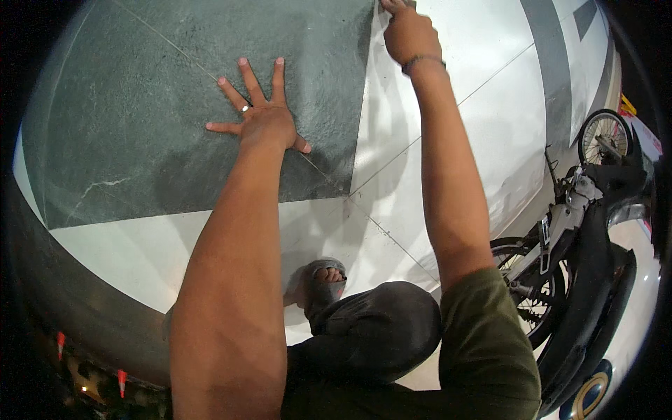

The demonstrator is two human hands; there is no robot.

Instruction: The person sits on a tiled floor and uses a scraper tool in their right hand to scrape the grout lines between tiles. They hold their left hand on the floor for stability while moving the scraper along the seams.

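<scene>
My left hand (265, 113) is spread with its fingers apart on the dark green-grey tiled floor (147, 126), a ring on one finger. It holds nothing. Ahead and to the right, my right hand (412, 34) has its fingers bent at the top edge of the view, over the white floor tiles (478, 142). A small dark piece shows by its fingertips, partly cut off by the picture's edge; what it is I cannot tell. A dark bracelet (422, 62) circles the right wrist.
A motorcycle (572, 231) stands at the right. My sandalled foot (326, 278) rests on the white floor below the dark tiles, beside my bent knee (383, 331). Orange-red cones (122, 382) are at the lower left, beyond the dark floor edge (79, 310).
</scene>
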